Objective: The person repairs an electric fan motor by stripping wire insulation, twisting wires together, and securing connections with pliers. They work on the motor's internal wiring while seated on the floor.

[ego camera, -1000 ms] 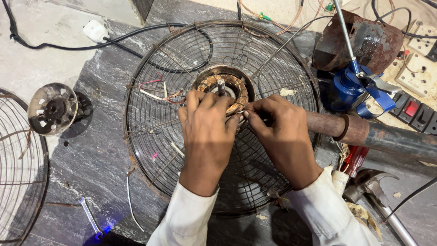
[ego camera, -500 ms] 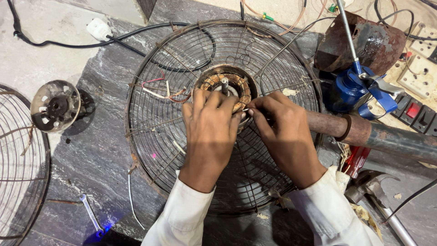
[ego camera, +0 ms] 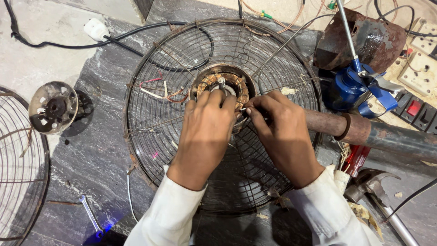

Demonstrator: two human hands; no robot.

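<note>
Resting over the middle of a round wire fan guard [ego camera: 182,59], the left hand [ego camera: 207,130] lies palm down with its fingers curled onto the rim of the fan motor [ego camera: 223,84], whose copper windings and short steel shaft show just above the fingertips. The right hand [ego camera: 280,132] sits just beside it, thumb and forefinger pinched together on a thin wire [ego camera: 243,109] at the motor's right edge; the two hands nearly touch at the fingers. Both wrists come out of white sleeves. The motor sits at the hub of the guard, and the guard lies flat on a dark stone desk [ego camera: 100,150]. Loose red and white wires [ego camera: 159,91] trail from the motor to the left, inside the guard.

Left of the guard stands a round metal motor cover [ego camera: 52,107] with holes in it, and at the far left edge a second wire guard [ego camera: 22,182] is partly in view. A small spanner [ego camera: 88,214] lies on the desk near the lower left. A black cable [ego camera: 68,44] and a white plug [ego camera: 96,29] lie at the top left. To the right are a rusty pipe [ego camera: 364,132], a rusty metal can [ego camera: 373,41], a blue tool [ego camera: 353,86], a claw hammer [ego camera: 373,187] and a switchboard [ego camera: 421,73].
</note>
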